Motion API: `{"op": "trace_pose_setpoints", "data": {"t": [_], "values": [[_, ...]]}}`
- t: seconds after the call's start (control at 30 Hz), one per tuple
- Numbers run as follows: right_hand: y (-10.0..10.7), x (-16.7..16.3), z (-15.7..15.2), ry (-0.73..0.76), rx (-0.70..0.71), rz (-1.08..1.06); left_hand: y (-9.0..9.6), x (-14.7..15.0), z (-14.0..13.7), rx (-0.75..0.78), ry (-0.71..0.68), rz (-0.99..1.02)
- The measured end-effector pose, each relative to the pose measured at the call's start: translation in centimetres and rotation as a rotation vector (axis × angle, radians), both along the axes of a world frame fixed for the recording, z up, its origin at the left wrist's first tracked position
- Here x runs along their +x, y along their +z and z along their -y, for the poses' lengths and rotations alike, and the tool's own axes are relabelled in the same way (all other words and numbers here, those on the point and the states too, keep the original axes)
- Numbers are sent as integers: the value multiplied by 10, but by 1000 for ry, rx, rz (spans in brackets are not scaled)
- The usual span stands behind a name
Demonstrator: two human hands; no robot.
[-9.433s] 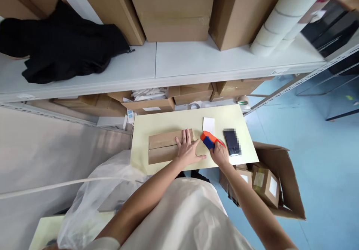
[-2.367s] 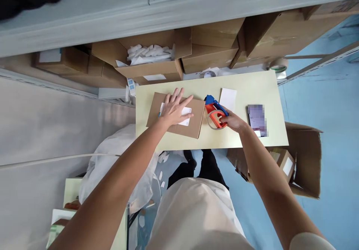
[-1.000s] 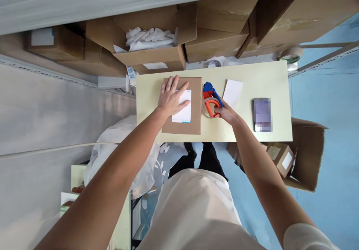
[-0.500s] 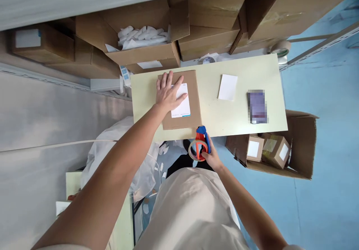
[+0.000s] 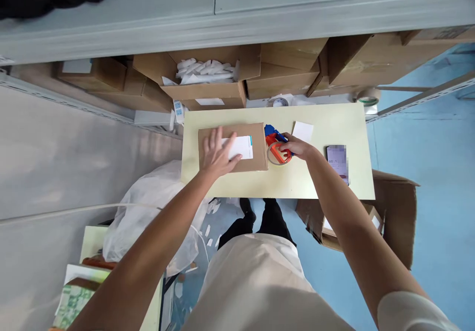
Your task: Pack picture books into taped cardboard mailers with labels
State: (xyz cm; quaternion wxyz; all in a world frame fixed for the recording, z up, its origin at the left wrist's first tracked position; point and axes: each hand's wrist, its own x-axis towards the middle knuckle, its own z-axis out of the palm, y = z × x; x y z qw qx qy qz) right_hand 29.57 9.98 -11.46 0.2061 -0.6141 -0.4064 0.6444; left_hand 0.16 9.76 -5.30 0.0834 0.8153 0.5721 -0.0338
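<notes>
A brown cardboard box (image 5: 256, 165) lies on the pale yellow table (image 5: 237, 187), its long side running left to right. On its top is a white label (image 5: 243, 147), partly covered by my fingers. My left hand (image 5: 218, 155) rests flat on the box with the fingers spread. In my right hand (image 5: 297, 147) is a red and blue tape dispenser (image 5: 276, 143) with a roll of tape, its blue head close against the right end of the box. Whether tape is stuck there I cannot tell.
A white paper (image 5: 303, 130) and a phone (image 5: 337, 163) lie on the table's right half. Below its right edge stands an open carton (image 5: 397, 222) with small boxes. Shelves behind hold several cartons, one (image 5: 204, 91) full of white pieces. A white plastic bag (image 5: 152, 187) sits at left.
The box has turned about a quarter, under my left hand. My right hand has brought the tape dispenser up from the table's front edge to the box's right end. The view has tilted upward.
</notes>
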Motion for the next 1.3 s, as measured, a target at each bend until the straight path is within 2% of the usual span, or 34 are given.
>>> {"op": "trace_pose_setpoints", "data": {"t": [0.03,0.1,0.23,0.3,0.4,0.5,0.57,0.73,0.8,0.9,1.03,1.1,1.17,1.23,1.3], "values": [[1,-2,-3,35,43,42,-1,10,-6,-29,-91,20],[0,-6,-5,79,124,99,-4,27,-17,-71,-181,54],[-10,-8,3,88,187,101,-10,42,-25,-97,-154,70],[-16,-3,19,84,188,84,-12,42,-24,-114,-139,64],[-17,7,64,136,144,105,-13,41,-23,-133,-123,54],[-8,10,112,334,84,205,-13,41,-23,-136,-120,62],[0,3,127,452,109,281,-13,42,-22,-138,-126,76],[18,-55,110,767,229,389,-14,44,-21,-130,-124,103],[27,-77,107,823,255,418,-16,43,-23,-124,-129,122],[44,-84,121,739,279,452,-17,34,-24,-131,-151,188],[71,-53,152,498,295,356,-13,3,-6,-75,-122,271],[84,-39,165,335,329,289,-10,-16,13,-1,-39,255],[94,-31,177,176,374,203,-11,-32,32,52,130,242],[103,-29,184,25,440,127,-14,-43,44,33,270,258],[113,-29,185,-92,529,107,-17,-48,47,-7,296,317]]}}
